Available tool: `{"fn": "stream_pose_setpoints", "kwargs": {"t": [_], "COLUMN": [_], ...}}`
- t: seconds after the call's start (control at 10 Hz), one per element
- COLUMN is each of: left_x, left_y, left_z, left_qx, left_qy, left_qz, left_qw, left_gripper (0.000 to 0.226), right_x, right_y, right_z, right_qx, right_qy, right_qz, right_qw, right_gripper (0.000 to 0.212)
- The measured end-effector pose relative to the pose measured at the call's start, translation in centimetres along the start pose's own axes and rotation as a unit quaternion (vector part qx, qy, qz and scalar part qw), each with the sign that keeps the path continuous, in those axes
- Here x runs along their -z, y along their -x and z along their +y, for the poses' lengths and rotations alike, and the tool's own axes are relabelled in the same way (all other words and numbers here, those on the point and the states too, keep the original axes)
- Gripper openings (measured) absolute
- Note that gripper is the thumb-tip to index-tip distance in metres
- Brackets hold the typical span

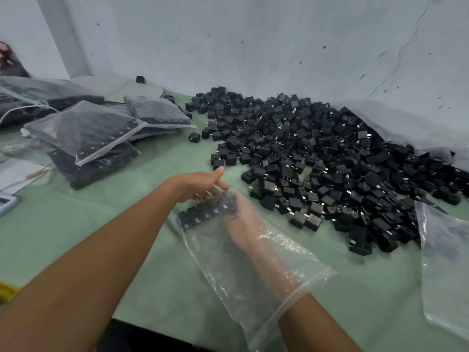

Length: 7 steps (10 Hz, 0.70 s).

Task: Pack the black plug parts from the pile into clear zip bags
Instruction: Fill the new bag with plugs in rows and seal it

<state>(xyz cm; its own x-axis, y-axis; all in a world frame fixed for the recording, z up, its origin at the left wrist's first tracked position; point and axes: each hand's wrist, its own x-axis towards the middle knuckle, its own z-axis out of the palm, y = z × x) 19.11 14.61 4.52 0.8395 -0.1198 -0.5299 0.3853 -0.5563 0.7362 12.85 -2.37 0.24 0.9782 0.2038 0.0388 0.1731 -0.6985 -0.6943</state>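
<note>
A clear zip bag (256,270) lies on the green table in front of me, its open mouth toward me. My right hand (245,221) is deep inside it, blurred by the plastic, so its finger pose is unclear. A row of black plug parts (203,212) sits at the bag's far closed end, by my right fingertips. My left hand (199,185) is at that far end outside the bag, thumb out, fingers touching the plastic. The big pile of black plug parts (317,153) spreads over the table's right and back.
Several filled zip bags (83,133) are stacked at the left. Another empty clear bag (446,262) lies at the right edge, and a large plastic sack (406,123) sits behind the pile. Papers (17,174) lie at far left. The wall closes the back.
</note>
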Motion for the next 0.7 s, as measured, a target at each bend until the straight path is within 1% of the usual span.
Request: {"fn": "stream_pose_setpoints", "kwargs": {"t": [0.1, 0.2, 0.3, 0.4, 0.5, 0.6, 0.7], "left_x": [0.1, -0.6, -2.7, -4.5, -4.5, -4.3, -4.8], "left_y": [0.0, 0.1, -0.6, -1.6, -2.2, -2.8, -3.1], "left_z": [0.0, 0.2, -0.2, -0.9, -1.0, -0.5, 0.0], "left_qx": [0.002, -0.008, -0.045, -0.082, -0.085, -0.076, -0.082], "left_qy": [-0.001, -0.017, -0.069, -0.106, -0.143, -0.134, -0.073], "left_qz": [0.002, 0.023, 0.099, 0.167, 0.181, 0.161, 0.180], "left_qw": [1.000, 1.000, 0.992, 0.977, 0.969, 0.975, 0.978], "left_gripper": [0.070, 0.063, 0.056, 0.044, 0.039, 0.039, 0.024], "right_x": [0.0, 0.1, 0.2, 0.4, 0.6, 0.6, 0.6], "right_y": [-0.1, 0.0, -0.1, -0.2, -0.1, 0.2, 0.3], "right_z": [0.1, 0.1, 0.1, 0.0, -0.2, -0.2, 0.1], "right_qx": [-0.008, 0.001, 0.005, -0.002, -0.015, -0.015, -0.009], "right_qy": [0.006, 0.010, 0.021, 0.029, 0.032, 0.028, 0.026], "right_qz": [0.001, -0.003, -0.012, -0.018, -0.018, -0.020, -0.005], "right_qw": [1.000, 1.000, 1.000, 0.999, 0.999, 0.999, 1.000], "right_gripper": [0.043, 0.047, 0.051, 0.053, 0.048, 0.042, 0.039]}}
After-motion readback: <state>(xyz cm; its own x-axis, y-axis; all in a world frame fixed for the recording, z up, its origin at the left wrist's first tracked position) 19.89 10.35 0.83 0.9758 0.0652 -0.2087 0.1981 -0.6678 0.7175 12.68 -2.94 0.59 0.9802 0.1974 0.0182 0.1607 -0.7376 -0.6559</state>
